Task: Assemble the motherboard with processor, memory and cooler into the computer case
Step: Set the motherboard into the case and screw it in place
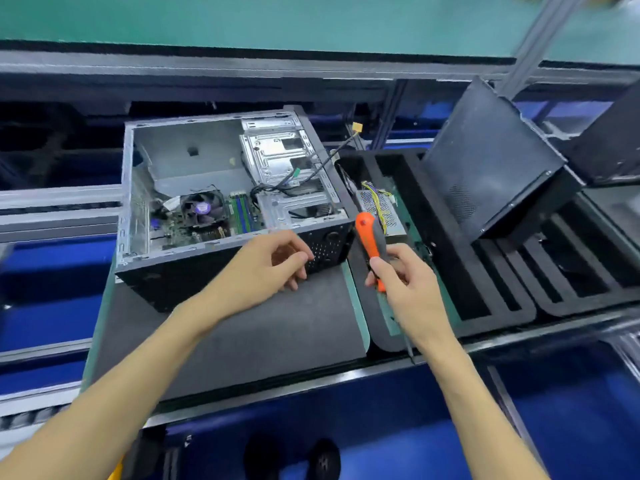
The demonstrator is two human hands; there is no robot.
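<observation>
An open computer case [194, 268] lies on its side on a grey mat. Inside it sits the motherboard [180, 228] with a cooler fan [204, 209] and memory sticks [242, 213]; black cables [298, 183] run over the drive cage. My right hand [408, 282] grips an orange and grey screwdriver [369, 240] by its handle, the shaft pointing down toward me, just right of the case's front corner. My left hand [273, 265] hovers at the case's near wall with its fingers loosely curled, holding nothing that I can see.
A power supply [381, 211] with yellow wires lies in a black foam tray [450, 271] to the right. A black side panel [491, 161] leans upright in the tray's slots. The grey mat [263, 334] lies in front of the case. Metal rails run behind.
</observation>
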